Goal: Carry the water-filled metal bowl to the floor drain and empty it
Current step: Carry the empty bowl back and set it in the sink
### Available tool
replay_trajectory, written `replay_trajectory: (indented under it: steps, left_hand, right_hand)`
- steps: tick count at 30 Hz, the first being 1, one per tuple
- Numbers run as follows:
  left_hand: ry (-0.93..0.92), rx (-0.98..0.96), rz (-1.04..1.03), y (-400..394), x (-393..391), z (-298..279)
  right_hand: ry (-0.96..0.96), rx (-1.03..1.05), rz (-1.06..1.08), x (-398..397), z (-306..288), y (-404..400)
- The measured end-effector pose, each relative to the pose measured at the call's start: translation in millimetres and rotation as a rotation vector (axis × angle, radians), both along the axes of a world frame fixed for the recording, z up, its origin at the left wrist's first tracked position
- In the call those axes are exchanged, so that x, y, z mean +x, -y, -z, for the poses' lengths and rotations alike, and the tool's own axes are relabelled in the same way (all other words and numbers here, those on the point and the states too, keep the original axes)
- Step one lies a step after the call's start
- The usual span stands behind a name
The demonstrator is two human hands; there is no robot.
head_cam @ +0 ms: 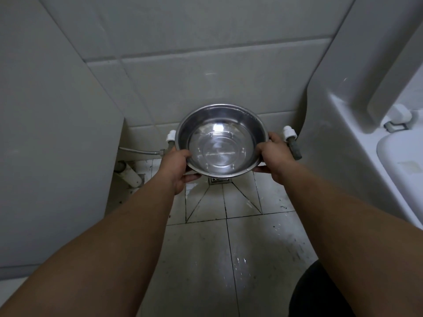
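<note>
A round shiny metal bowl [221, 139] with clear water in it is held level above the tiled floor. My left hand [177, 167] grips its near-left rim, thumb over the edge. On the right rim my right hand [272, 154] grips the same way. Directly below the bowl's near edge a small square floor drain [220, 180] shows, partly hidden by the bowl.
A white toilet [375, 143] stands at the right, its lid hinge visible. Two white pipe fittings [289, 132] stick out of the tiled wall behind the bowl, with a hose at the left. A grey panel [52, 133] fills the left. The floor tiles [229, 259] are wet.
</note>
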State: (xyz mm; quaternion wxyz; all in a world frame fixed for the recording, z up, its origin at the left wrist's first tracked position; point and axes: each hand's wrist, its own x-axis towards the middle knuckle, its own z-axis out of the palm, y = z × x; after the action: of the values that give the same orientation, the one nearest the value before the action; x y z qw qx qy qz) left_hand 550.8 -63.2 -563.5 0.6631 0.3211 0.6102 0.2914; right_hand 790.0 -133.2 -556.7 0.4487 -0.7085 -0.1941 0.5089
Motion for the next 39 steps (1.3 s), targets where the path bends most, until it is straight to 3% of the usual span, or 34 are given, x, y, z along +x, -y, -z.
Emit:
replay_trajectory:
  steps: [39]
  left_hand:
    - [0.023, 0.051, 0.046, -2, -10, 8]
  right_hand:
    - [-0.047, 0.087, 0.062, -7, 0, 4]
